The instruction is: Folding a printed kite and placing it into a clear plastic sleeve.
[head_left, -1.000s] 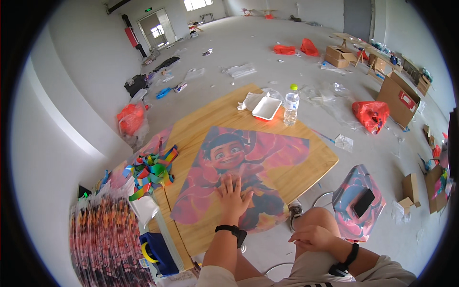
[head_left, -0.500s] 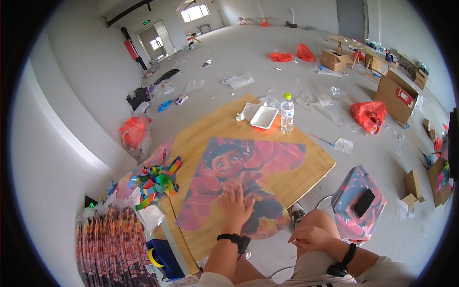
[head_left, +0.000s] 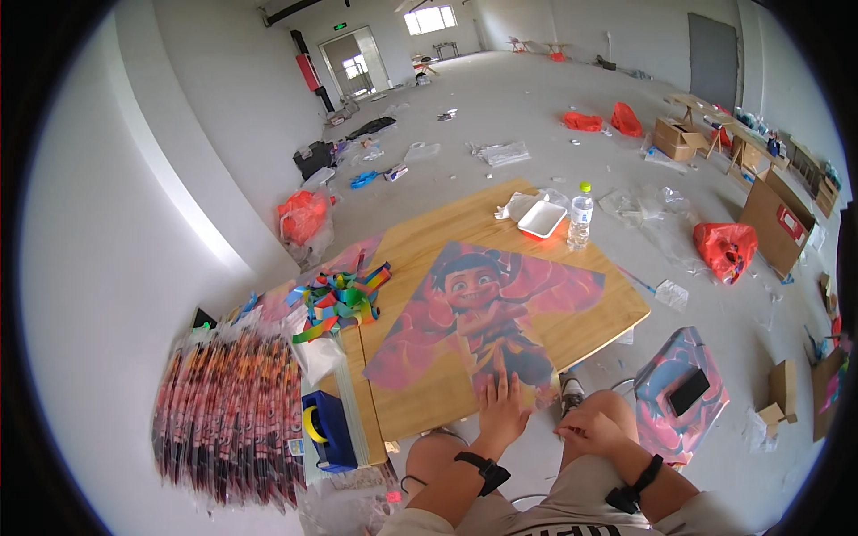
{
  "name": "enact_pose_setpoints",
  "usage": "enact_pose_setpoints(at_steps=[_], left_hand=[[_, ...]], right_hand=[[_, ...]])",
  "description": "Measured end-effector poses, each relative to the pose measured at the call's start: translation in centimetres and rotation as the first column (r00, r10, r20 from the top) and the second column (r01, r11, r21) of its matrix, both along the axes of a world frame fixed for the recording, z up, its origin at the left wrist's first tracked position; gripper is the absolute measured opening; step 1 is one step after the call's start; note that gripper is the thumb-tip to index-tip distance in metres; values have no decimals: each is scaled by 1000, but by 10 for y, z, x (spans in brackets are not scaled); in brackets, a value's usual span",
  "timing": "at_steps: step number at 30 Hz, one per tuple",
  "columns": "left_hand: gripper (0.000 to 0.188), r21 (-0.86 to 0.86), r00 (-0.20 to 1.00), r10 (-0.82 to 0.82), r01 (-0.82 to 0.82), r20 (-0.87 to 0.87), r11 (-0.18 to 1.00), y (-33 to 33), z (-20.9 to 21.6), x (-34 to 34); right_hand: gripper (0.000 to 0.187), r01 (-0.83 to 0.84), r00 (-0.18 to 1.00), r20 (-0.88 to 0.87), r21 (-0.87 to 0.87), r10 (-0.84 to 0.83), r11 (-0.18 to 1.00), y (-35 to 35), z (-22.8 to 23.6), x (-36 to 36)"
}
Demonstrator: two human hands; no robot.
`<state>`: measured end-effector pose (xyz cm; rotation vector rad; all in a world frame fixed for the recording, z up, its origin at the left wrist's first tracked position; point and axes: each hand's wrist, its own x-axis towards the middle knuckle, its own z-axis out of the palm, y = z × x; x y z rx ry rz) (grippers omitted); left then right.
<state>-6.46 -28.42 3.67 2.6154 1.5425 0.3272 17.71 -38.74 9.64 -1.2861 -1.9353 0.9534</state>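
Note:
A printed kite sheet point(head_left: 483, 308) with a cartoon figure on pink and red lies flat on the wooden table point(head_left: 416, 406). My left hand point(head_left: 503, 411) rests palm down on its lower part, fingers stretched out and slightly apart. At my right knee, my right hand point(head_left: 592, 432) lies with its fingers curled loosely together, and nothing shows in them. Left of the sheet is a heap of rainbow ribbons point(head_left: 344, 299). A blue tape dispenser point(head_left: 332, 433) with a yellow roll stands at the table's left side, close to a thick row of plastic-wrapped printed packs point(head_left: 232, 411).
A white tray point(head_left: 542, 219) and a water bottle point(head_left: 580, 217) stand at the table's far edge. On my right, a black phone point(head_left: 689, 391) lies on a stool with a printed cover point(head_left: 666, 380). Red bags point(head_left: 726, 250), cardboard boxes point(head_left: 776, 219) and plastic film point(head_left: 500, 154) litter the floor.
My left hand has slid down the sheet toward me, from the figure's middle to its lower part. The view has shifted, so the scene sits farther right; my right hand stays at the knee.

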Motion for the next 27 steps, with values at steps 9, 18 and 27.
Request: enact_pose_setpoints(at_steps=[9,18,27], left_hand=[[103,-65,996,54,-58,-70,996,-4,-6,15],[109,-88,988,57,-70,-141,994,-2,-3,20],[102,-53,999,40,-41,-14,998,-7,29,13]], right_hand=[[14,10,998,64,167,-21,986,-18,-7,18],[13,49,997,48,87,-54,995,-22,-14,29],[14,99,993,58,78,-104,992,-30,3,28]])
